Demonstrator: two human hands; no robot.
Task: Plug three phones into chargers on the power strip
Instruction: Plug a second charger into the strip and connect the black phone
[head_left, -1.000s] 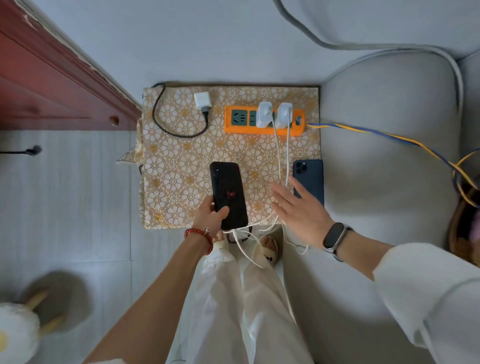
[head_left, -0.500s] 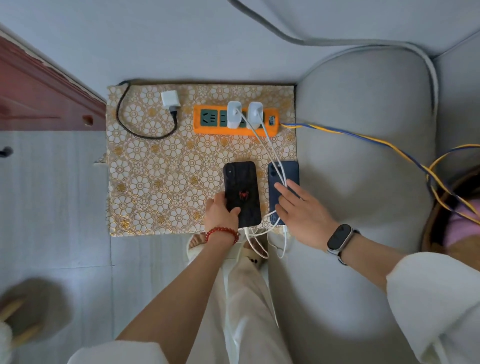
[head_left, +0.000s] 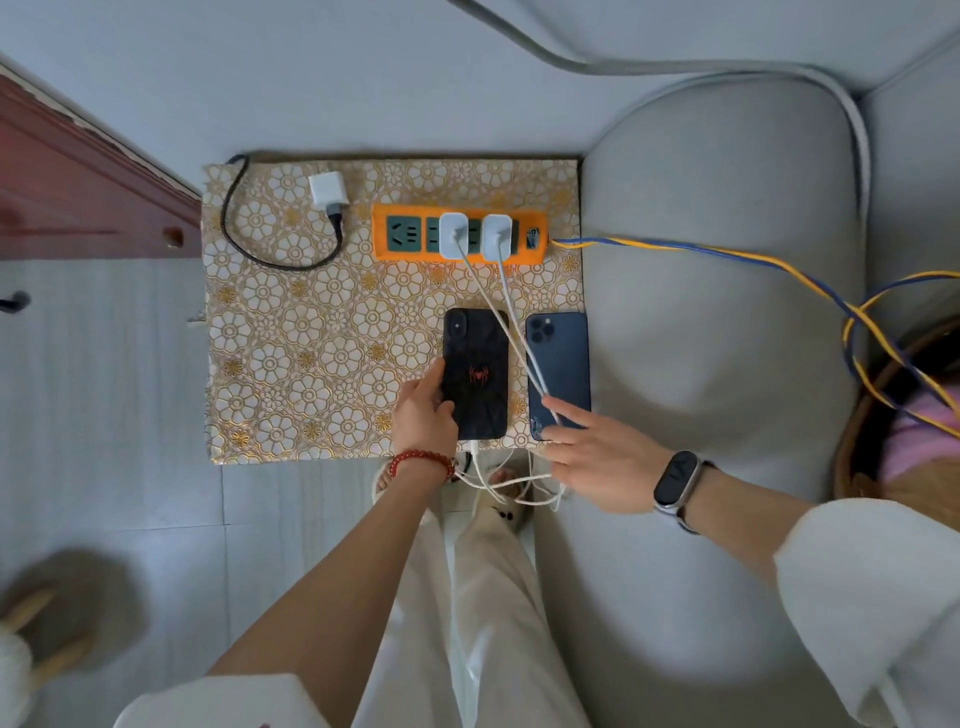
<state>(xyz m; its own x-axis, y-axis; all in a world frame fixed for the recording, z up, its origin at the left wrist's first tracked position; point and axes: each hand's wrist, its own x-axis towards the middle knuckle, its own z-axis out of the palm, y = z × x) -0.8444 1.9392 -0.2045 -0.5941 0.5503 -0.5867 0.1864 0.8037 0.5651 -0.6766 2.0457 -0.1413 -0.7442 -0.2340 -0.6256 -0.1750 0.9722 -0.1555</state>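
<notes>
The left hand (head_left: 423, 410) grips the lower left edge of the black phone (head_left: 475, 371), which lies face down on the patterned cloth (head_left: 291, 338) with a white plug at its bottom end. The right hand (head_left: 597, 462) reaches across the blue phone (head_left: 560, 374) just beside it and seems to pinch the two white cables (head_left: 511, 332) between its fingertips (head_left: 563, 413), though the contact is too small to be sure. Both cables run from two white chargers (head_left: 475, 236) seated in the orange power strip (head_left: 460, 234). Two phones look connected or nearly so. A third charger (head_left: 326, 189) with a black cable (head_left: 244, 244) lies unplugged beside the strip, and no third phone shows. The blue phone's port is hidden under the hand.
</notes>
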